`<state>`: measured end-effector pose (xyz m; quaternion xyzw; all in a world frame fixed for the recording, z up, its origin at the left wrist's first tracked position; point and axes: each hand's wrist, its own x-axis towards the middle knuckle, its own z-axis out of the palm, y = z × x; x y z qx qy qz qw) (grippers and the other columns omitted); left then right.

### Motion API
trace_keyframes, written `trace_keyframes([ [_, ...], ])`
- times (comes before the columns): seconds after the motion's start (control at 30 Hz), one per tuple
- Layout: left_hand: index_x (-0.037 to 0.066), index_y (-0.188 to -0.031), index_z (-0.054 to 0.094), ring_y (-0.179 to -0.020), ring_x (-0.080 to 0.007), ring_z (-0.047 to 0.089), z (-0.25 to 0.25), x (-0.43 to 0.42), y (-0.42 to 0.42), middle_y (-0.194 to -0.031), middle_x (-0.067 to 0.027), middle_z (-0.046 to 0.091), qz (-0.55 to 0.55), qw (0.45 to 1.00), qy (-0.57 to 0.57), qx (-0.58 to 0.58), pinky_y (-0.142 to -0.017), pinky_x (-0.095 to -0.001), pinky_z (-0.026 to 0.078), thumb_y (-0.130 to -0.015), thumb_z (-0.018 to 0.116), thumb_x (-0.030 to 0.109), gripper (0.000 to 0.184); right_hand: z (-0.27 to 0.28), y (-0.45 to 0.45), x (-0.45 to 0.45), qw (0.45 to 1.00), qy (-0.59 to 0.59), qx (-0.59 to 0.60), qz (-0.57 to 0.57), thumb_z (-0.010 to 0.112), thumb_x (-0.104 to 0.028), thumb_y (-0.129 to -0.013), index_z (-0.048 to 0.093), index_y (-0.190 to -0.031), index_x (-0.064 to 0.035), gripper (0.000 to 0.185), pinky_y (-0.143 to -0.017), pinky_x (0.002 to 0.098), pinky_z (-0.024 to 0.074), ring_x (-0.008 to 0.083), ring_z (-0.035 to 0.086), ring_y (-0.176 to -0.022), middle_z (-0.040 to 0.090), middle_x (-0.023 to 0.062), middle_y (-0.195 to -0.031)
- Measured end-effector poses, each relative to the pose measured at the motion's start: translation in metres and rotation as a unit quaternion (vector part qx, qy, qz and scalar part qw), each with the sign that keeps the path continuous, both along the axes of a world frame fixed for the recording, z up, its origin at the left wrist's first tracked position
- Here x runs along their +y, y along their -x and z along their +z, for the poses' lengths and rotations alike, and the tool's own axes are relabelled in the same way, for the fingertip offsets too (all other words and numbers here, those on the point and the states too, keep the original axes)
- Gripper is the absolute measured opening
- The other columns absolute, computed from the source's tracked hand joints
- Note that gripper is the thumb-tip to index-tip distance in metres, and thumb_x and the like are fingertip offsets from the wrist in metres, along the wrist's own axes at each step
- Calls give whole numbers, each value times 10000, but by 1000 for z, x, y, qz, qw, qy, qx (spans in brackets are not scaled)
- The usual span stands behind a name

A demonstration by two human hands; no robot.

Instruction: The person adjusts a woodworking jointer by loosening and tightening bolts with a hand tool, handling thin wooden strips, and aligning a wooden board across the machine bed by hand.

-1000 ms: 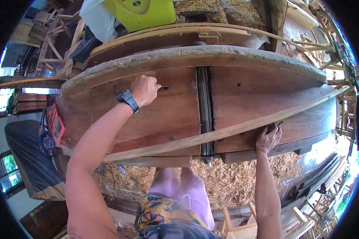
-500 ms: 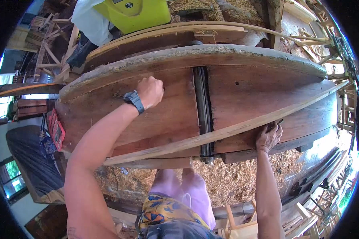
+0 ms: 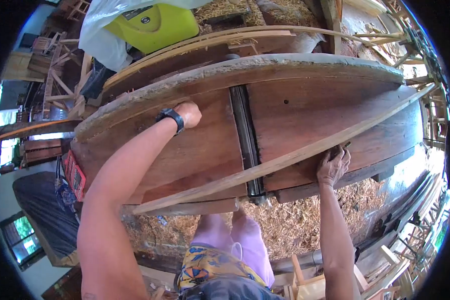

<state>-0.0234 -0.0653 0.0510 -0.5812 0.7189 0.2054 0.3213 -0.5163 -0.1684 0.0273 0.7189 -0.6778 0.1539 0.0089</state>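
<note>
My left hand (image 3: 189, 115), with a dark watch (image 3: 170, 119) on its wrist, is closed in a fist over the brown wooden panel (image 3: 205, 145), below its thick rough-edged far rim (image 3: 205, 73). Whatever is inside the fist is hidden. At the right, my right hand (image 3: 333, 166) rests on the panel beside a long pale wooden strip (image 3: 295, 159) lying diagonally across it. A short dark stick-like piece (image 3: 347, 145) pokes out past the fingers of this hand. Between the hands, a glossy black band (image 3: 244, 132) crosses the panel.
A lime-green case (image 3: 157, 30) stands beyond the panel, beside white plastic sheeting (image 3: 102, 42). A red case (image 3: 75, 175) sits at the panel's left end. Wood shavings (image 3: 290, 220) cover the floor around my legs. Timber frames and planks stand at right.
The view has shifted slightly, so the panel appears further left. My left fist has turned at the wrist and sits closer to the black band. My right hand stays by the wooden strip.
</note>
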Motion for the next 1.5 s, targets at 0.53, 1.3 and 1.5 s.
trace_keyframes([
  [0.53,18,-830,599,-449,-58,332,69,12,12,-645,13,518,778,525,33,342,-424,-264,310,-915,588,119,132,4,-3,-2,1000,0,7,0,649,-278,-896,562,-1289,-114,435,-1005,515,393,374,467,-1259,489,146,-1341],
  [1.3,-40,-719,703,-837,-449,660,37,18,14,-825,-285,672,264,952,135,79,-764,-513,526,-802,614,180,251,3,0,1,1000,0,6,4,644,-282,-903,564,-1290,-119,427,-1010,513,393,377,473,-1254,486,159,-1356],
  [1.5,8,-812,749,-846,-448,690,33,3,18,-843,-253,702,240,966,81,56,-741,-496,558,-778,646,181,205,2,0,1,1000,-3,7,1,640,-287,-907,569,-1283,-121,417,-1006,509,395,380,474,-1253,486,166,-1362],
])
